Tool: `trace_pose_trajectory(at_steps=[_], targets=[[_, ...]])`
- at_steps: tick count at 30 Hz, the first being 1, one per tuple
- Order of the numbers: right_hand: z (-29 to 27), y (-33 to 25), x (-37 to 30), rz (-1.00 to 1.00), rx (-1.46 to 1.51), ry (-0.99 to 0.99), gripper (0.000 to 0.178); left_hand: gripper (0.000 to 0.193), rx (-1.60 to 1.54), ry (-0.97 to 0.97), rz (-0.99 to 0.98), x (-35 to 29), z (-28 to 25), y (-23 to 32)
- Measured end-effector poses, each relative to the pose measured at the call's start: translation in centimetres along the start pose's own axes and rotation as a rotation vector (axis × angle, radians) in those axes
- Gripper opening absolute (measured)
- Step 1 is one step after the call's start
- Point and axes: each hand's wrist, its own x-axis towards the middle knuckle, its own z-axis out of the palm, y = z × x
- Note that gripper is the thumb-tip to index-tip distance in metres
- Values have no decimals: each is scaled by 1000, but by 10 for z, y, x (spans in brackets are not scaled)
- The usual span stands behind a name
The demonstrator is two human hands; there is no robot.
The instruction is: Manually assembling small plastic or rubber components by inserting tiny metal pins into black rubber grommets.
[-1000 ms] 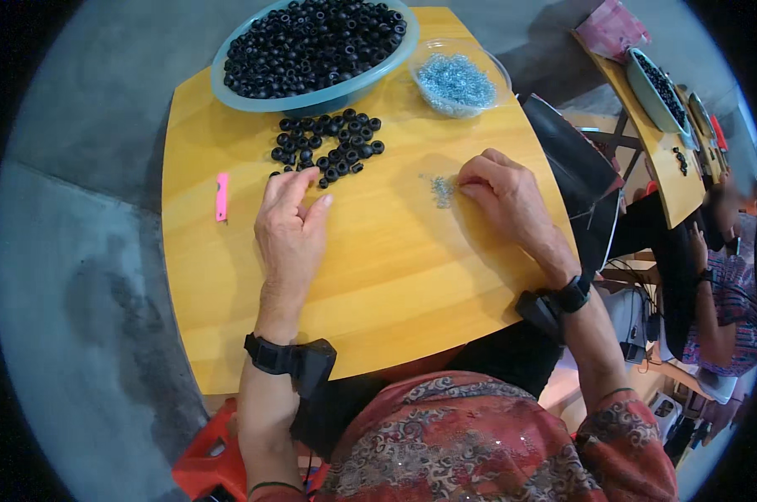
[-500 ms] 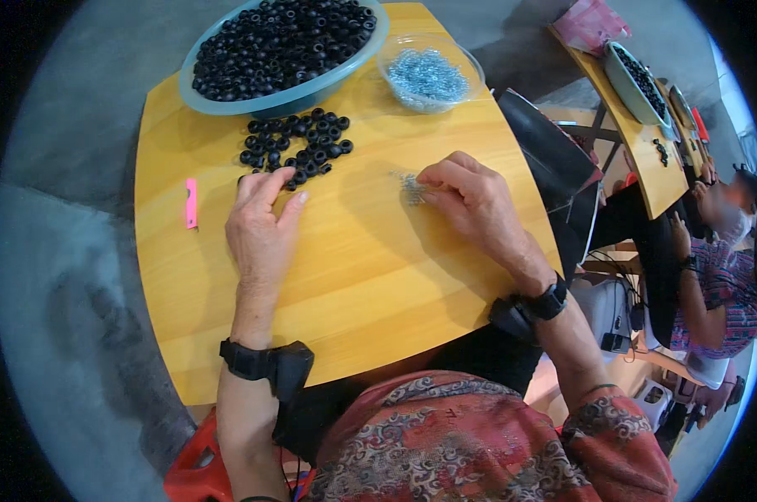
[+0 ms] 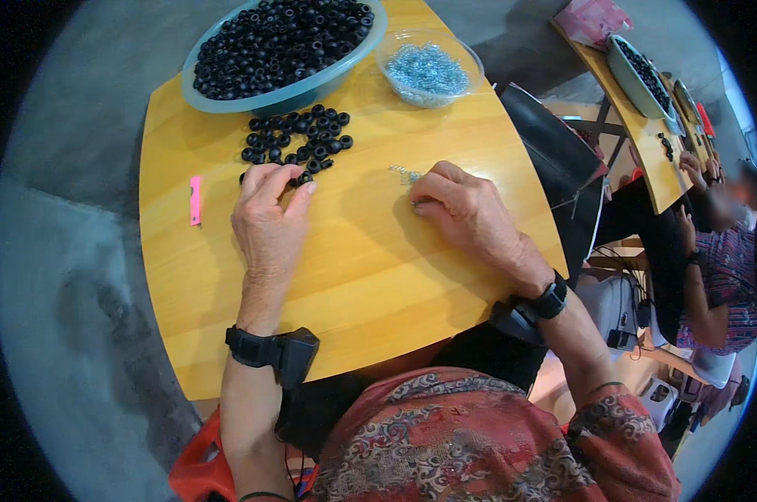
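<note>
Small black ring-shaped pieces (image 3: 299,138) lie in a loose cluster on the yellow wooden table. My left hand (image 3: 271,205) reaches the near edge of that cluster, its thumb and forefinger closing on one black ring-shaped piece (image 3: 306,177). The other fingers of this hand bend down beside more pieces. To the right, a few tiny silver coils (image 3: 405,173) that look like springs rest on the tabletop. Just beside them my right hand (image 3: 462,205) is pinched, thumb against forefinger. What it holds is mostly covered by the fingertips.
At the far side stand a pale blue basin (image 3: 337,88) heaped with black pieces and a clear bowl (image 3: 476,75) of silver coils. A pink strip-like tool (image 3: 195,201) lies at the left. Another person (image 3: 717,268) sits by a second table (image 3: 664,188) on the right.
My left thumb and forefinger have drawn closer together around a black piece. The right hand has shifted slightly left and lower, its fingertips pinched beside the coils.
</note>
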Motion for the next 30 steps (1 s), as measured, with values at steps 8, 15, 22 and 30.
trace_pose_trajectory(at_steps=[8,15,22,30], targets=[[-17,0,-18,200,194,86,19,17,-195,-82,-72,-20,-16,23],[-6,-3,-18,71,28,90,15,18,-688,-309,-422,-37,-7,29],[7,-6,-14,22,-97,94,8,20,-588,-345,-306,-38,-7,20],[10,-8,-13,75,-65,128,6,22,-599,-329,-218,-32,-13,18]])
